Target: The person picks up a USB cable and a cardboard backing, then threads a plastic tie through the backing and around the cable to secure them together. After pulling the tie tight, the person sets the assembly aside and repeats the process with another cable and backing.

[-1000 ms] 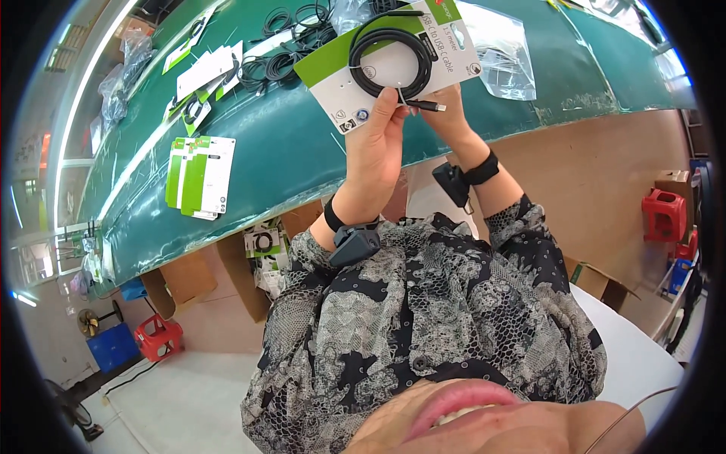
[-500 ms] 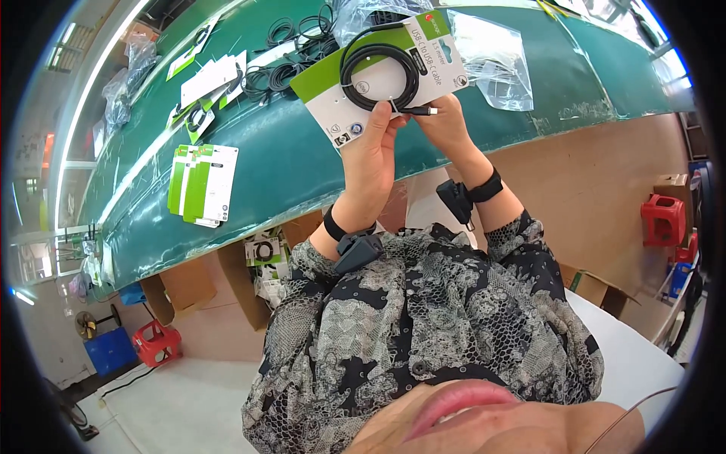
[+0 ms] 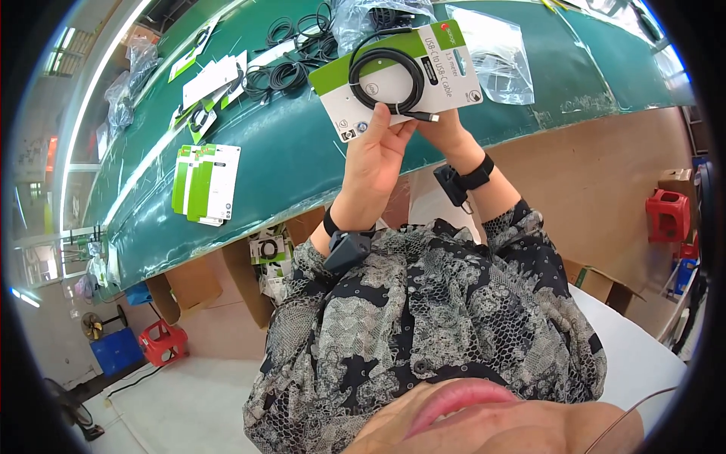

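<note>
Above the bench's near edge, both my hands hold up a green-and-white cardboard packaging card (image 3: 333,92). A coiled black cable (image 3: 418,79) lies against its face, with one metal-tipped plug sticking out low on the right. My left hand (image 3: 374,155) grips the lower edge, its thumb in front beside the bottom of the coil, where a small tie shows. My right hand (image 3: 445,135) supports the card from behind at its lower right; most of its fingers are hidden there.
On the green bench (image 3: 280,166) lie a stack of similar cards (image 3: 200,185) to the left, more cards (image 3: 212,79) behind it, loose black cables (image 3: 283,76), and a clear plastic bag (image 3: 495,60). Below the bench stands a cardboard box (image 3: 242,284); red stools (image 3: 668,216) flank me.
The card with its cable has shifted slightly right and down and turned a little clockwise. My left fingers now show more below the card; both hands keep hold of it.
</note>
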Demonstrator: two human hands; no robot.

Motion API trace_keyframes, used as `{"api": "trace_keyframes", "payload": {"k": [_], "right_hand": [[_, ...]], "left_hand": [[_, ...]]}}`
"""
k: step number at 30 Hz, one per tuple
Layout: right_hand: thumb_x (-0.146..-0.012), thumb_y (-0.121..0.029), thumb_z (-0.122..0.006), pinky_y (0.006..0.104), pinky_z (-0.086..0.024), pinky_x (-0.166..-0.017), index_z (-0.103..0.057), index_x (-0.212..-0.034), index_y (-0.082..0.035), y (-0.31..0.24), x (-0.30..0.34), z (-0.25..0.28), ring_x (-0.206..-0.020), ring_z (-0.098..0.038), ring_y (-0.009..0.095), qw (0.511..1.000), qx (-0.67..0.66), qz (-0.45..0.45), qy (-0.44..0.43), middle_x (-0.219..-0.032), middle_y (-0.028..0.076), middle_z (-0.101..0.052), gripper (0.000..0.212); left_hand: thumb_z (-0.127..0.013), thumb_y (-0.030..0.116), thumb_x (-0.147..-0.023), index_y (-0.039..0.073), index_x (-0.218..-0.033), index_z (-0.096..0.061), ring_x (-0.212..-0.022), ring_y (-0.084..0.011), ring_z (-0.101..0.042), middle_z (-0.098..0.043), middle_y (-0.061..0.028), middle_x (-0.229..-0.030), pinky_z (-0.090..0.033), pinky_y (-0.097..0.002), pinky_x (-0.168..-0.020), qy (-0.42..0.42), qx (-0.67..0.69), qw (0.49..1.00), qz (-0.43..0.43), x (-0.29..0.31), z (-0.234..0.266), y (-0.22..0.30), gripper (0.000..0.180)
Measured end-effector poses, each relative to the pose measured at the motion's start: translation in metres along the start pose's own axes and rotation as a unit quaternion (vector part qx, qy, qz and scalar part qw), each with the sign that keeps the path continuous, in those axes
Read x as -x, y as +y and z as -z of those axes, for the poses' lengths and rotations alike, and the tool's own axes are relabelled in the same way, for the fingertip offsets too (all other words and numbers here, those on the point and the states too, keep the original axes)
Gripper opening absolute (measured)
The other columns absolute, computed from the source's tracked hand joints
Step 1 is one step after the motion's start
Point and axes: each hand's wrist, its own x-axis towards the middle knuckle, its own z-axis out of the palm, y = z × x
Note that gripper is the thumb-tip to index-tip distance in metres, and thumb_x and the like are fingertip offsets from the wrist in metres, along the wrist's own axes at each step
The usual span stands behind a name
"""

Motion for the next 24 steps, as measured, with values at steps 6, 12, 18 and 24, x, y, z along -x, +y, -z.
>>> {"api": "trace_keyframes", "payload": {"k": [6,12,18,24], "right_hand": [[-0.083,-0.012,-0.061,0.0323,-0.048,-0.072,-0.057,-0.11,-0.001,-0.012,-0.007,0.0,-0.083,-0.06,0.024,0.976,-0.145,-0.156,-0.054,-0.096,0.01,-0.063,0.029],[-0.095,-0.027,-0.05,0.0249,-0.045,-0.059,-0.054,-0.114,-0.002,-0.028,-0.019,0.009,-0.067,-0.054,0.009,0.737,-0.543,-0.397,0.067,-0.085,0.004,-0.06,0.032],[-0.095,-0.026,-0.049,0.0199,-0.041,-0.048,-0.055,-0.114,-0.003,-0.022,-0.032,0.043,-0.057,-0.049,0.005,0.809,-0.405,-0.423,-0.041,-0.078,0.0,-0.058,0.03],[-0.094,-0.028,-0.051,0.0168,-0.04,-0.046,-0.057,-0.111,-0.004,-0.021,-0.046,0.047,-0.054,-0.048,0.002,0.838,-0.312,-0.374,-0.246,-0.077,-0.001,-0.057,0.031]], "left_hand": [[-0.059,0.011,-0.089,0.01,-0.122,-0.047,-0.102,-0.0207,-0.057,-0.058,-0.0057,-0.112,-0.046,-0.0387,-0.089,-0.024,-0.004,0.996,-0.09,-0.026,0.021,0.013,0.034],[-0.056,0.016,-0.092,0.006,-0.126,-0.044,-0.105,-0.0218,-0.055,-0.055,-0.0074,-0.118,-0.043,-0.0371,-0.094,-0.093,-0.106,0.987,-0.075,0.002,0.029,0.007,0.038],[-0.053,0.026,-0.093,-0.001,-0.124,-0.044,-0.102,-0.0203,-0.056,-0.056,-0.009,-0.116,-0.044,-0.0344,-0.091,-0.149,-0.163,0.974,0.055,0.019,0.027,0.071,0.042],[-0.052,0.029,-0.094,-0.003,-0.115,-0.052,-0.089,-0.0173,-0.061,-0.062,-0.0088,-0.103,-0.051,-0.031,-0.075,-0.206,-0.334,0.901,0.187,-0.012,0.049,0.091,0.038]]}}
